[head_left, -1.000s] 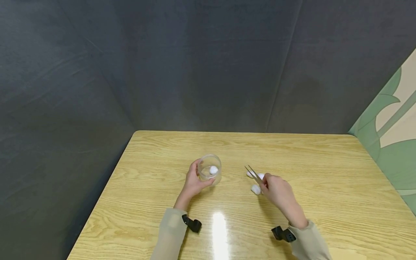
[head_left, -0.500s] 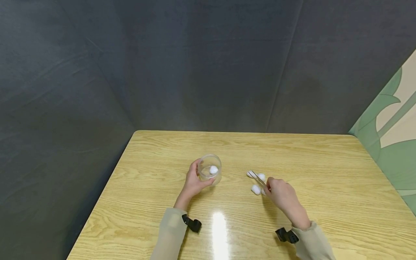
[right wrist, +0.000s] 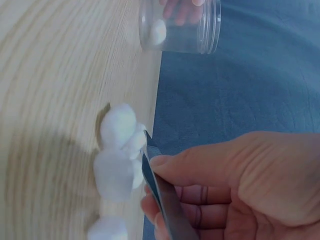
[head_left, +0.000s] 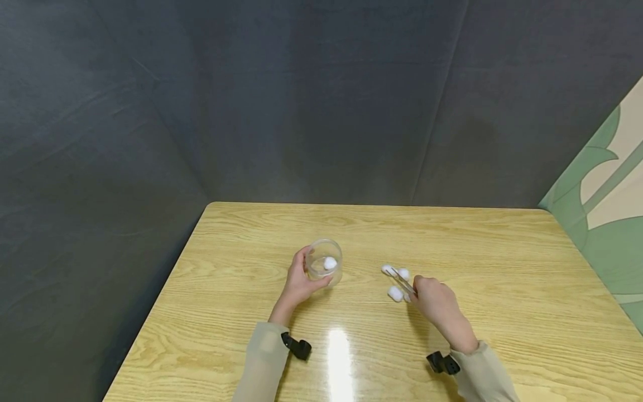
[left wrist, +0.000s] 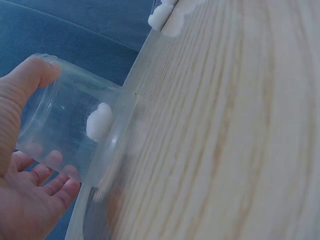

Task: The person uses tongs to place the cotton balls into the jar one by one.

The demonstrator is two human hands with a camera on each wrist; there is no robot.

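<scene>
Before you is a wood-grained counter (head_left: 241, 234), its far corners rounded, glare (head_left: 340, 363) lying at 6 o'clock from the jar (head_left: 337, 273). The jar stands upright on it. Just past 3 o'clock from the jar, your counter carries four balls (head_left: 395, 293), white and clustered, one mostly hidden.

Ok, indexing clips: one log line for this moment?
left hand: grips jar; right hand: holds tweezers at cotton balls; one ball: inside jar

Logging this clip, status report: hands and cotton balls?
Left hand grips clear jar, one cotton ball inside. Right hand holds tweezers at loose cotton balls. No obstruction visible.
</scene>
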